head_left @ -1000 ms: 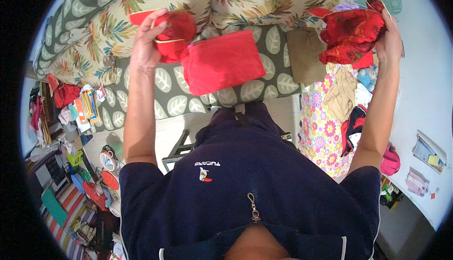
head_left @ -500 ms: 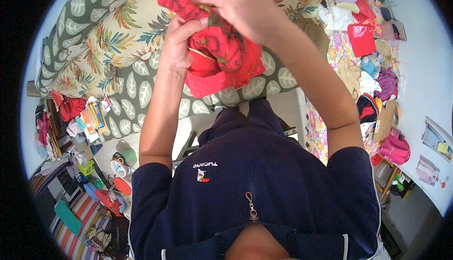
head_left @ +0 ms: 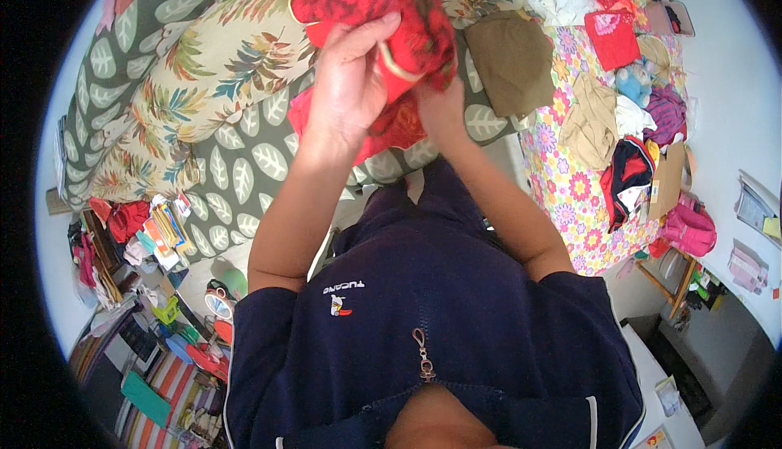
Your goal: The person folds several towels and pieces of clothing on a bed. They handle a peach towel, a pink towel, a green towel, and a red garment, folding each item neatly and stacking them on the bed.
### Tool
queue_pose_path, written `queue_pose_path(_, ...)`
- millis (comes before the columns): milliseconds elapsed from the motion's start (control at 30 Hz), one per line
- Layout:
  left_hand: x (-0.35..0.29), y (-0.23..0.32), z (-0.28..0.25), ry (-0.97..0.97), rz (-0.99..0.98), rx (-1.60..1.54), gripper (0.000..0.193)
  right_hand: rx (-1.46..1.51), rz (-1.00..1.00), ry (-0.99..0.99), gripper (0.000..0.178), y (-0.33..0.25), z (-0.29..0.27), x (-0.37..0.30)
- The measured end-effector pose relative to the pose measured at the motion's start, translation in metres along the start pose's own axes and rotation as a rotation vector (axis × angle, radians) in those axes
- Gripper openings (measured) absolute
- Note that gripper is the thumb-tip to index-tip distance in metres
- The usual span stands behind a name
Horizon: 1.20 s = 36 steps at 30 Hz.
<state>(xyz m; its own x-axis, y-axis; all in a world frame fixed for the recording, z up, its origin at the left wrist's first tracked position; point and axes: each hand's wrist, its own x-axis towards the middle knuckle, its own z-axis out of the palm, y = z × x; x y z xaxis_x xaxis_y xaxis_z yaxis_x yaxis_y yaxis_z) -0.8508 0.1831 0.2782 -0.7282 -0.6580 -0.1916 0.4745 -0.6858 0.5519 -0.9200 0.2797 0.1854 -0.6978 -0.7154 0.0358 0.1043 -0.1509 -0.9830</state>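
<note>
A red cloth with dark floral patterning and yellowish edging (head_left: 419, 34) is bunched up in front of me, above the leaf-print sofa. My left hand (head_left: 354, 78) is closed on it, the thumb lying across a fold. My right hand (head_left: 442, 111) is at the lower right side of the cloth. Its fingers are hidden behind the fabric and blurred, so their grip does not show. Plainer red fabric (head_left: 395, 131) hangs below, between my two wrists; I cannot tell whether it is the same piece.
A folded brown cloth (head_left: 511, 62) lies on the sofa at the right. Beyond it, a flower-print bed (head_left: 562, 197) holds several garments and a cardboard box (head_left: 668, 180). Palm-print cushions (head_left: 232, 50) line the sofa's left. Books and household items (head_left: 167, 229) crowd the left side.
My right hand has come down from above the cloth to its lower right side. My left hand has shifted right, still holding the cloth. The brown cloth now shows more fully.
</note>
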Motion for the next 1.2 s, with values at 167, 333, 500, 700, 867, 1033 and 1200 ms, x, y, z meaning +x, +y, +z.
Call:
queue_pose_path(167, 0.018, 0.013, -0.010, -0.106, 0.051, 0.370, 0.030, 0.337, 0.181, 0.247, 0.030, -0.017, -0.091, 0.069)
queue_pose_path(333, -0.013, 0.016, -0.133, 0.232, -0.050, 0.406, 0.025, 0.348, 0.355, 0.339, 0.027, -0.032, -0.197, 0.128)
queue_pose_path(500, -0.091, -0.005, -0.229, 0.676, -0.199, 0.280, 0.025, 0.057, 0.430, 0.441, 0.028, -0.033, -0.275, 0.184)
queue_pose_path(700, -0.161, -0.037, -0.315, 0.948, -0.322, 0.291, 0.032, -1.336, 0.487, 0.337, 0.057, 0.053, -0.442, 0.219)
queue_pose_path(867, -0.198, -0.066, -0.362, 1.172, -0.425, 0.586, 0.052, -0.734, 0.763, -0.056, 0.019, 0.153, -0.308, 0.106)
queue_pose_path(1033, -0.166, -0.080, -0.415, 1.211, -0.431, 0.912, 0.096, -0.800, 0.974, -0.292, 0.070, 0.258, -0.198, 0.031)
queue_pose_path(1200, -0.114, -0.090, -0.471, 1.211, -0.395, 1.035, 0.104, -0.767, 0.773, -0.256, 0.081, 0.320, -0.125, 0.048)
